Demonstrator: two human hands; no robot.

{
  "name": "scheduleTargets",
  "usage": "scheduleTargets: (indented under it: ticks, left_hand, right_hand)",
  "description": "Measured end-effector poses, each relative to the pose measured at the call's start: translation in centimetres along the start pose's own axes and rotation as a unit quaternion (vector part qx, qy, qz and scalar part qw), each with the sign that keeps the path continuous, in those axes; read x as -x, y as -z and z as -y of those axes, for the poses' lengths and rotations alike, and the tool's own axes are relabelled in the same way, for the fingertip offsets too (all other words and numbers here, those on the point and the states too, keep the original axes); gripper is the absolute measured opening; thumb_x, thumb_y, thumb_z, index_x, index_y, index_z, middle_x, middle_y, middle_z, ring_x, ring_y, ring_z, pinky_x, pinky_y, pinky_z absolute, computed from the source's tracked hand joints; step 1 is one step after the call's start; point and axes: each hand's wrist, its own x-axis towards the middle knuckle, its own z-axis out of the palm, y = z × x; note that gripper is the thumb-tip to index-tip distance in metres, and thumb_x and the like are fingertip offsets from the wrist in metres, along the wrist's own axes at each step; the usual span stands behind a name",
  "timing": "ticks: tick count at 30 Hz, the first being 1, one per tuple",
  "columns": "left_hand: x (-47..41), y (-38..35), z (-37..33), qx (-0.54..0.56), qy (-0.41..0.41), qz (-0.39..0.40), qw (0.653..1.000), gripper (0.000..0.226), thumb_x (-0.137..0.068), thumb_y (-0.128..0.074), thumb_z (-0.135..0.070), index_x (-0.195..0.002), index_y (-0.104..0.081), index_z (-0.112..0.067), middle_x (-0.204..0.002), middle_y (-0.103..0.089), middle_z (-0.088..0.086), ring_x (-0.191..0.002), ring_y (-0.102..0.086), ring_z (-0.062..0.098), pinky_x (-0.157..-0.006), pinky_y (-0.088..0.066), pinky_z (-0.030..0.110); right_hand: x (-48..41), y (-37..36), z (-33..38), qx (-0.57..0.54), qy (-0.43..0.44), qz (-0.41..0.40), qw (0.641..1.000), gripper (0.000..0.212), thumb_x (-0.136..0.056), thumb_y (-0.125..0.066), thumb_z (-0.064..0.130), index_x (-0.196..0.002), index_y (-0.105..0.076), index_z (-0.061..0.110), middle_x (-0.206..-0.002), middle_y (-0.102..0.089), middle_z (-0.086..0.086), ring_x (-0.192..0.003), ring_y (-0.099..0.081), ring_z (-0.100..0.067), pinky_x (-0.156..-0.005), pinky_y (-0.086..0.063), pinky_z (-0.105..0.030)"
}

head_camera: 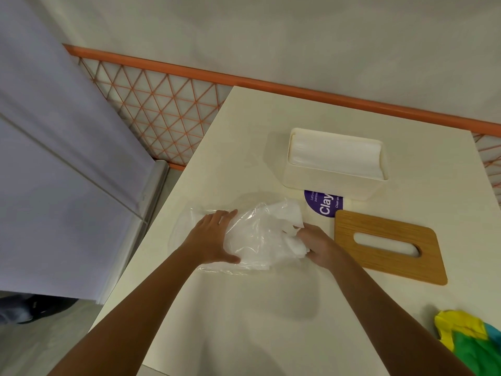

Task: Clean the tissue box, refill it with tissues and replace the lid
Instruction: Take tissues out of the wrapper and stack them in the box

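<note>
The box (333, 185) stands open at 1 o'clock from our hands, and the tissues (336, 156) already fill it close to the rim. The lid (393, 267) lies flat on the bench (244, 321) at 3 o'clock, slot up, just beside our right hand (317, 246). Refilling looks done, so what we are handling now is the leftover wrapper (260, 240).

Our hands are apart, one at each end of the wrapper. The left hand (214, 237) lies flat on its 9 o'clock end, fingers fairly straight, pinning the film to the bench. The right hand is curled into the bunched white end at 3 o'clock and grips it.

To do this well, we should keep the left palm down so the slippery film cannot skate away. The right hand can gather the loose part toward it, squeezing the air out into one small wad. We cannot tell whether the white bunch is only film or still holds a sheet, so we should check before discarding it.

The wad belongs away from the box and off the purple sticker (324, 206) at 12 o'clock. It should also stay apart from the coloured cloth (471, 343) at 5 o'clock. That leaves both hands free for the lid.
</note>
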Motion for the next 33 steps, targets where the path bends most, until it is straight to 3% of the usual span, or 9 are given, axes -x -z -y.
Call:
scheduleTargets:
  ticks: [3,7,13,17,20,23,28,33]
  left_hand:
    - [0.0,0.0,0.1,-0.005,-0.005,0.001,1.0,0.114,-0.062,-0.076,-0.057,-0.149,-0.011,-0.022,-0.152,-0.022,-0.003,-0.14,-0.024,0.019,-0.114,-0.022,0.032]
    - [-0.1,-0.1,0.5,-0.001,-0.002,0.012,1.0,0.111,-0.064,-0.075,-0.057,-0.149,-0.011,-0.023,-0.151,-0.023,-0.004,-0.138,-0.026,0.018,-0.113,-0.025,0.032]
    - [-0.2,-0.5,0.5,-0.012,-0.001,0.012,1.0,0.108,-0.065,-0.073,-0.057,-0.148,-0.013,-0.023,-0.148,-0.028,-0.003,-0.135,-0.029,0.019,-0.112,-0.027,0.031]
    - [-0.1,-0.4,0.6,0.0,-0.002,0.013,1.0,0.11,-0.064,-0.074,-0.057,-0.149,-0.013,-0.023,-0.15,-0.027,-0.003,-0.137,-0.028,0.018,-0.113,-0.027,0.032]
    - [0.0,-0.2,0.8,-0.002,-0.002,0.011,1.0,0.112,-0.065,-0.074,-0.058,-0.149,-0.011,-0.02,-0.154,-0.022,-0.002,-0.144,-0.015,0.018,-0.119,-0.015,0.034]
    - [0.3,-0.3,0.8,-0.042,0.0,0.016,0.999,0.112,-0.067,-0.069,-0.062,-0.15,-0.008,-0.018,-0.157,-0.014,0.0,-0.147,0.0,0.02,-0.119,0.003,0.037]
    - [0.5,0.5,0.5,-0.036,-0.004,0.033,0.999,0.116,-0.064,-0.071,-0.063,-0.149,-0.008,-0.016,-0.157,-0.015,0.0,-0.146,-0.007,0.02,-0.118,0.003,0.039]
    - [0.0,2.2,0.3,-0.026,0.028,0.093,0.995,0.122,-0.061,-0.071,-0.066,-0.15,-0.002,-0.019,-0.159,0.002,0.0,-0.147,0.006,0.019,-0.118,0.009,0.041]
  right_hand:
    - [0.4,0.0,0.6,0.068,0.04,-0.003,0.997,0.034,-0.087,-0.051,0.001,-0.12,-0.057,0.012,-0.107,-0.062,-0.006,-0.1,-0.059,-0.026,-0.087,-0.048,-0.038]
    - [0.9,1.0,1.6,-0.008,0.11,-0.012,0.994,0.025,-0.084,-0.063,0.005,-0.108,-0.061,0.012,-0.099,-0.065,-0.003,-0.1,-0.06,-0.025,-0.096,-0.046,-0.041]
    - [1.0,2.1,0.9,0.063,0.128,-0.067,0.988,0.04,-0.088,-0.061,0.015,-0.127,-0.054,0.012,-0.122,-0.059,-0.011,-0.111,-0.057,-0.03,-0.097,-0.048,-0.047]
    - [1.9,3.0,1.3,0.055,0.145,-0.091,0.984,0.031,-0.089,-0.059,0.012,-0.12,-0.057,0.011,-0.119,-0.061,-0.014,-0.106,-0.059,-0.031,-0.093,-0.049,-0.043]
    - [2.9,4.2,2.0,0.036,0.159,-0.098,0.982,0.029,-0.089,-0.058,0.007,-0.118,-0.059,0.007,-0.117,-0.062,-0.014,-0.1,-0.059,-0.029,-0.09,-0.047,-0.038]
    - [3.8,5.5,2.7,0.054,0.173,-0.119,0.976,0.034,-0.088,-0.059,0.012,-0.122,-0.057,0.009,-0.12,-0.06,-0.012,-0.108,-0.057,-0.03,-0.098,-0.046,-0.042]
    - [5.7,7.5,4.2,0.033,0.197,-0.148,0.969,0.034,-0.089,-0.058,0.013,-0.123,-0.055,0.011,-0.115,-0.058,-0.007,-0.101,-0.054,-0.024,-0.092,-0.046,-0.037]
    - [7.7,9.9,5.9,0.034,0.226,-0.176,0.957,0.034,-0.088,-0.059,0.016,-0.122,-0.057,0.013,-0.118,-0.058,-0.007,-0.107,-0.054,-0.026,-0.096,-0.045,-0.04]
